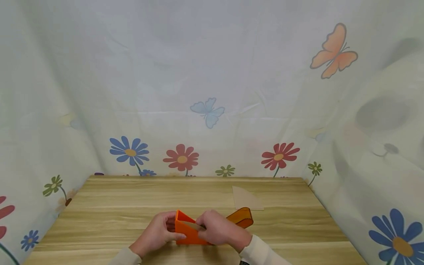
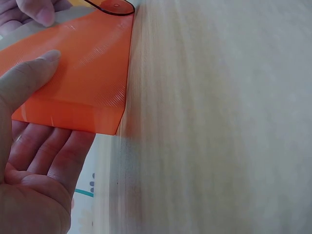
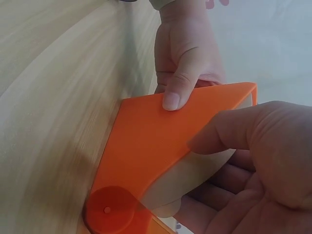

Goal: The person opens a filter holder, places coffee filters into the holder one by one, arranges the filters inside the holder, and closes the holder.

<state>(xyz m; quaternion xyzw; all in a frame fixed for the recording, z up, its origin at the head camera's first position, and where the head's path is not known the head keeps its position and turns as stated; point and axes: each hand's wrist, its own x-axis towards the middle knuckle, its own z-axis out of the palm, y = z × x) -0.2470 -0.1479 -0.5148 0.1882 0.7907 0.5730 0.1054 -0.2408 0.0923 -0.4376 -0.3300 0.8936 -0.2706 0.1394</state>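
An orange wedge-shaped plastic case (image 1: 188, 235) stands on the table, with its hinged amber lid (image 1: 243, 217) swung out to the right. My left hand (image 1: 158, 232) grips the case's left end, thumb on the near face and fingers behind. Tan paper, looking like coffee filters (image 3: 178, 183), shows in the open top of the case. My right hand (image 1: 216, 229) pinches that paper at the opening, thumb on the near side and fingers behind. How many sheets it holds cannot be seen. Round the hinge (image 3: 108, 209), the orange plastic looks darker.
Farther back on the wooden table (image 1: 149, 195) lies a flat tan fan-shaped paper (image 1: 246, 199), right of the hands. A pale curtain (image 1: 159, 73) printed with flowers and butterflies hangs behind the table and along both sides.
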